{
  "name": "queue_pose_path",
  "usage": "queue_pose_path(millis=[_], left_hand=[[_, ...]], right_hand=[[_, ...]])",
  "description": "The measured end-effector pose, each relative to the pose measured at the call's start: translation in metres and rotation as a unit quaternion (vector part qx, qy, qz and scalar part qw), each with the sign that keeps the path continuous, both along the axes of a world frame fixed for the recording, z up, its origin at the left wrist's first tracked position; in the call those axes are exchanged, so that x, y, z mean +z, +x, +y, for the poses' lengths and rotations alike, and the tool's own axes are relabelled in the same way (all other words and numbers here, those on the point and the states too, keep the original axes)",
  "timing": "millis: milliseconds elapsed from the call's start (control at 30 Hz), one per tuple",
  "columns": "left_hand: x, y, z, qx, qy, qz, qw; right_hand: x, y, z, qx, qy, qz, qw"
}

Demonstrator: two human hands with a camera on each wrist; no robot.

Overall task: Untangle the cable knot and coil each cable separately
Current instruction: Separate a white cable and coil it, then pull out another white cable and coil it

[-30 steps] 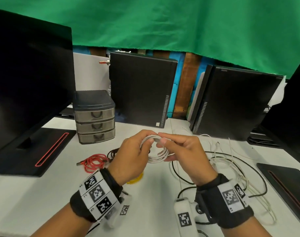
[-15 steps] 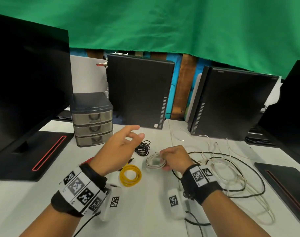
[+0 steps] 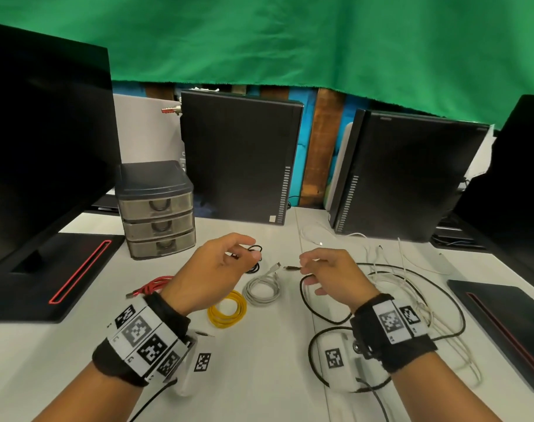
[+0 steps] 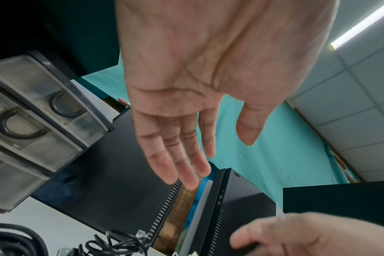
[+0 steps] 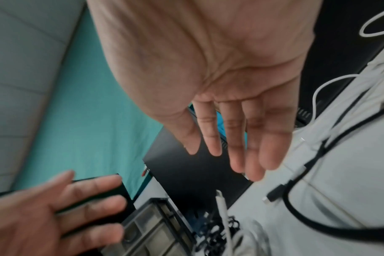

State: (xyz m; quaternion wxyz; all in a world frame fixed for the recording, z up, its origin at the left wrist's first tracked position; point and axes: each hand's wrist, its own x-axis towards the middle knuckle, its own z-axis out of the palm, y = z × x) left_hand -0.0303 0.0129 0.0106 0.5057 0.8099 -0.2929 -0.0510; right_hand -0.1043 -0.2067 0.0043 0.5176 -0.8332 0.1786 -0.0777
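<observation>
A coiled white cable [image 3: 262,290] lies on the table between my hands, with nothing touching it. My left hand [image 3: 247,249] hovers just left of it, fingers relaxed and empty; the left wrist view shows the left hand [image 4: 210,155] with a bare palm. My right hand [image 3: 308,266] hovers to the right, and the right wrist view shows that right hand [image 5: 221,155] with straight fingers, holding nothing. The plug of a loose black cable [image 3: 291,268] lies at its fingertips. That black cable [image 5: 296,216] runs right into a tangle with thin white cables [image 3: 408,287].
A yellow coil [image 3: 227,309], a red coil [image 3: 151,287] and a small black coil [image 3: 255,258] lie near my left hand. A grey drawer unit [image 3: 157,211] stands behind on the left. Two black computer cases [image 3: 238,159] line the back, and monitor bases [image 3: 58,275] flank the table.
Both hands held the white coil a second ago. The right hand set it on the table and let go. Both hands are now lifted off it and empty.
</observation>
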Motion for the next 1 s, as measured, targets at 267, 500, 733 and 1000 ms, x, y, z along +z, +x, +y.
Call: queue_pose_path(millis=[267,500,733,1000], left_hand=[[-0.021,-0.003,-0.017,-0.057,-0.005,0.041,0.998],[-0.030,-0.030,-0.093,-0.176,0.069,0.084,0.978],[-0.023,-0.009,-0.174,-0.071,0.089,0.040,0.993],[-0.046,-0.001,-0.210,-0.062,0.424,-0.095,0.899]], right_hand=[[0.041,-0.086,0.013,0.021,-0.040,-0.202,0.978],[-0.018,-0.081,-0.057,-0.097,0.143,-0.022,0.985],[-0.027,-0.088,-0.088,-0.150,0.181,-0.031,0.971],[-0.030,-0.085,-0.095,-0.164,0.201,-0.060,0.964]])
